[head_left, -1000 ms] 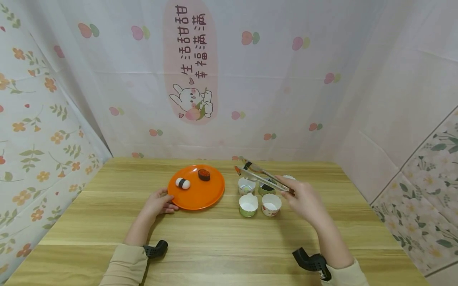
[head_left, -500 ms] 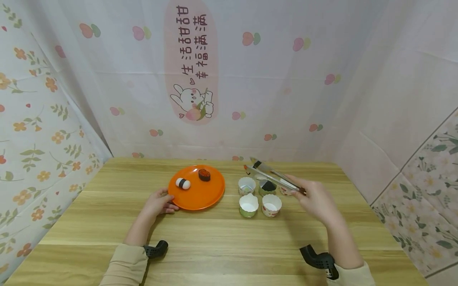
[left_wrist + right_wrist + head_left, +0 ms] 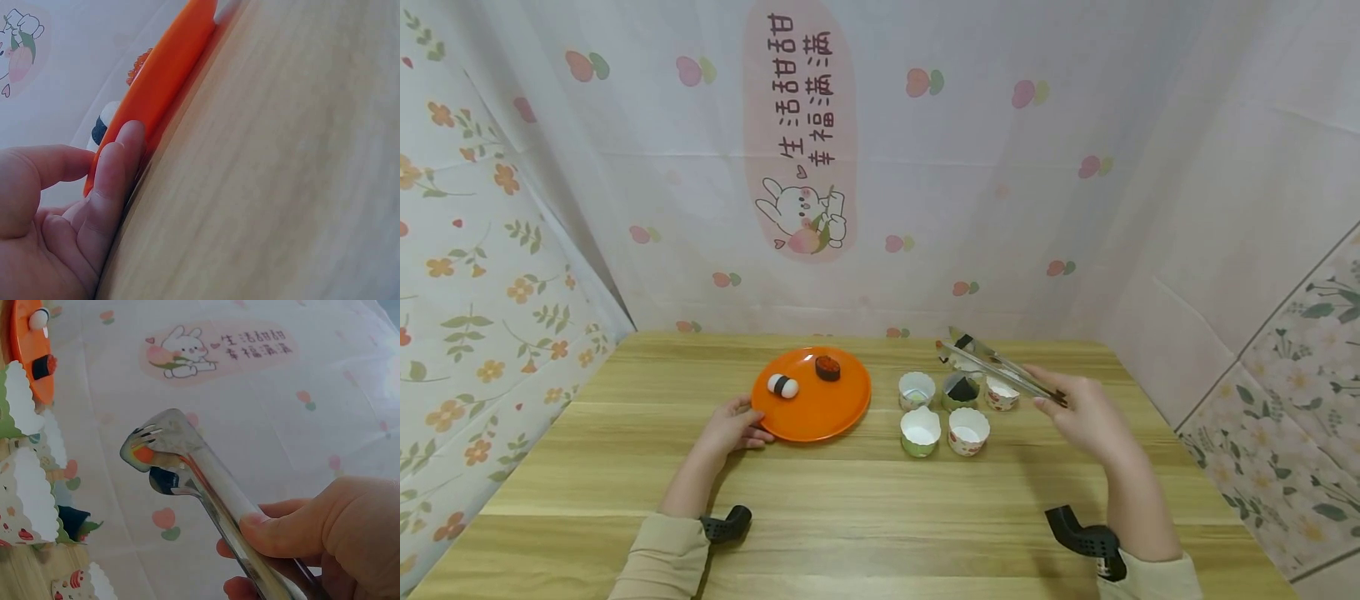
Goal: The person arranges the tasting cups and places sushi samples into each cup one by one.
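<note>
Tongs [image 3: 226,499], gripped in right hand [image 3: 1078,412], shifted rightward near cups [image 3: 920,447], leaving sushi [image 3: 827,367] beyond reach; left hand [image 3: 730,423] pinches plate [image 3: 827,415].

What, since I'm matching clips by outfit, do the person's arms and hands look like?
The left sleeve and right sleeve are plain beige, ending short of the hands. Next to the left one sits a bent black piece with small holes; next to the right, a similar one. No cable shows. The left hand and right hand are bare, without gloves.
</note>
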Demonstrator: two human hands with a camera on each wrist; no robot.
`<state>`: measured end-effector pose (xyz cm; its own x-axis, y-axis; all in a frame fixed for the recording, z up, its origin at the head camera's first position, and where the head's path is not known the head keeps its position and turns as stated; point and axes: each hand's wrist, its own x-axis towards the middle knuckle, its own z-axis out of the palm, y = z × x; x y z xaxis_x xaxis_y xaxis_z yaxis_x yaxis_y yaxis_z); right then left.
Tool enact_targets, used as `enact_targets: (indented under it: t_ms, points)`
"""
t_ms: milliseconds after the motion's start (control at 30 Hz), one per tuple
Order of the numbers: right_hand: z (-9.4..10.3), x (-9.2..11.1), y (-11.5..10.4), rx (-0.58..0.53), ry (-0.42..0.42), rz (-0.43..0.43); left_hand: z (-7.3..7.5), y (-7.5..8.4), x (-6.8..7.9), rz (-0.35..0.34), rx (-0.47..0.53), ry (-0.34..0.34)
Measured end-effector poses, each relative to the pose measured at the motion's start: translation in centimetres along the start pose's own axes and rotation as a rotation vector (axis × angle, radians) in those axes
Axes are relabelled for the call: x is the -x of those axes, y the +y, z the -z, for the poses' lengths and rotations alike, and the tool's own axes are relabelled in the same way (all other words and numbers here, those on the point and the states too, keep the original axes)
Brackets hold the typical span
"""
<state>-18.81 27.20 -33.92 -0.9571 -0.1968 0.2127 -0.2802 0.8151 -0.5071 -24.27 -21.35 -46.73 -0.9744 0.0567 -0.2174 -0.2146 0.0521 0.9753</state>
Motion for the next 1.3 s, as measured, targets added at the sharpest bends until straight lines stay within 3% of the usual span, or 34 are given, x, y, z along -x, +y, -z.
enact_targets:
  t_ms: [700,1033,1300]
  points:
    - [1.9,0.7,2.9,0.040,-0.050,-0.032,0.0,0.0,0.2,-0.001,-0.001,-0.001]
    - [2.5,1.0,4.3,-0.011,-0.083,-0.064,0.0,0.2,0.3,-0.016,-0.006,-0.012]
    - [2.7,1.1,5.2,-0.006,-0.090,-0.037,0.0,0.2,0.3,-0.018,-0.008,-0.018]
